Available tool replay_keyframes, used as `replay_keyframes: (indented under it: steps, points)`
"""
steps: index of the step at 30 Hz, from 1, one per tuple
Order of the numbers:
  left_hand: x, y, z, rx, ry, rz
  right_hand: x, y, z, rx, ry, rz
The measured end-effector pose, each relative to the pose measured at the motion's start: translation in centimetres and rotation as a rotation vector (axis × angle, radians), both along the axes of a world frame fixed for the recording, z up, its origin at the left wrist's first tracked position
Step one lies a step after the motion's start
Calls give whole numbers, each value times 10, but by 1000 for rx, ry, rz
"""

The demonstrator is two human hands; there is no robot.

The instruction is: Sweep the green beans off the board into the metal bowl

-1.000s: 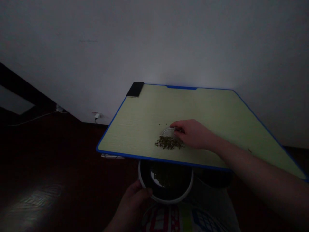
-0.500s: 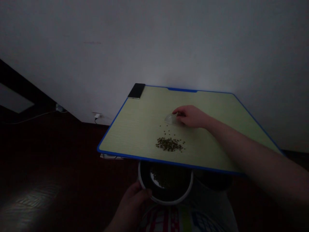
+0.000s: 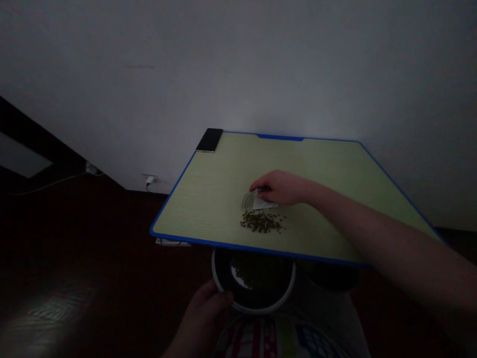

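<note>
My right hand (image 3: 281, 188) is closed on a small clear plastic scraper (image 3: 252, 202), which rests on edge on the pale green table (image 3: 208, 199) just behind a pile of small green beans (image 3: 261, 221). Below the table's near blue edge, my left hand (image 3: 203, 318) grips the rim of a round white-rimmed bowl (image 3: 253, 283) that holds more beans. The bowl sits right under the pile, partly hidden by the table edge.
A black phone (image 3: 209, 139) lies at the table's far left corner. A white wall stands behind. A socket with a cable (image 3: 150, 179) is low on the wall. The dark floor spreads to the left. Patterned cloth (image 3: 283, 338) is at the bottom.
My right hand lifted the scraper away from the pile toward the far side, then brought it back down left, close behind the beans. The left hand and bowl stayed put.
</note>
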State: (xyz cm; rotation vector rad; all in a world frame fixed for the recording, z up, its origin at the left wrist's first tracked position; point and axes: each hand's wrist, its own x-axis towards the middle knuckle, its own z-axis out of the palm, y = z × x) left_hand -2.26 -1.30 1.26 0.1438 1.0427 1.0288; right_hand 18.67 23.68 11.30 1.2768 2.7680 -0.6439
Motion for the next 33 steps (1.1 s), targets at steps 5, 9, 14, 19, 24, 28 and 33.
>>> replay_keyframes:
  steps: [5, 9, 14, 19, 24, 28, 33]
  points:
    - [3, 1, 1, 11, -1, -16, 15, -14, 2, -15, -6, 5]
    - [5, 1, 1, 22, 12, -38, 27, -23, 2, -50, 13, -33]
    - [7, 0, 2, 18, 26, -23, 44, -34, 3, -84, 12, -82]
    - [8, 1, 3, 14, 12, -53, 61, -44, 5, -64, -12, -158]
    - [10, 2, 4, 22, 10, -72, 76, -56, 3, -69, -28, -230]
    - [13, 2, 8, 15, 31, -62, 86, -66, 1, -67, -6, -256]
    - [15, 4, 8, 26, 19, -97, 94, -76, 2, -80, 6, -262]
